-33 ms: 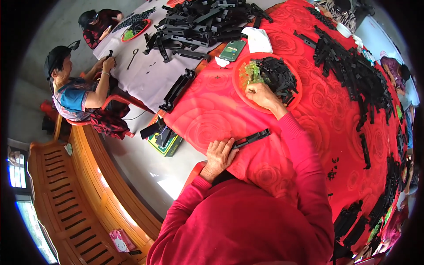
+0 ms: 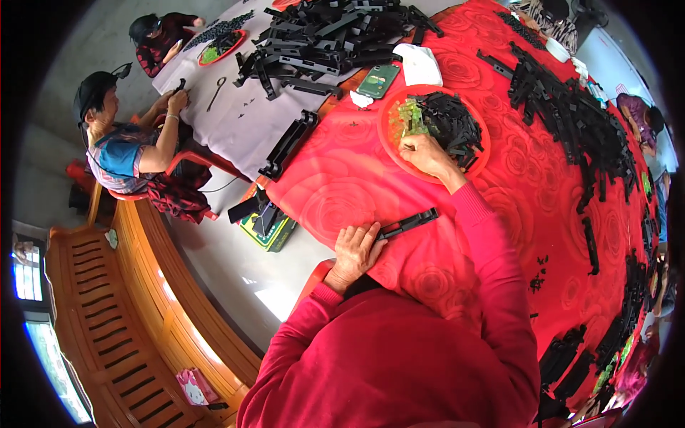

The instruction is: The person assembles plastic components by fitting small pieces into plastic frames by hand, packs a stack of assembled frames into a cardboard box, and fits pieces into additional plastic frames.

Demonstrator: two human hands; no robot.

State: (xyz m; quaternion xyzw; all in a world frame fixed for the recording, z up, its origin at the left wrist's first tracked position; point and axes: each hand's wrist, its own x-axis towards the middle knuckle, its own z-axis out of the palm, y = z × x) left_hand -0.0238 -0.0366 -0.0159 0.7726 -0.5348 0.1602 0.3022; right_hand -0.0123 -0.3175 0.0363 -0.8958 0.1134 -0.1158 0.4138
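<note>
Near the table's front edge, my left hand [image 2: 357, 253] is closed on one end of a long black plastic part [image 2: 410, 223] with a slot-like hollow. The part lies on the red cloth and points away to the right. My right hand [image 2: 426, 155] reaches over the near left rim of a red basin [image 2: 484, 143]. Its fingers are bent together beside the light green pieces [image 2: 404, 118]; whatever they pinch is hidden. Small black plastic pieces [image 2: 449, 118] fill the other side of that basin.
A phone [image 2: 378, 81] and white tissue [image 2: 419, 65] lie beyond the basin. Black parts are heaped [image 2: 321, 43] at the back and piled [image 2: 571, 118] on the right. One long black part [image 2: 289, 145] rests at the left edge. A co-worker [image 2: 128, 143] sits left, near a wooden bench [image 2: 107, 314].
</note>
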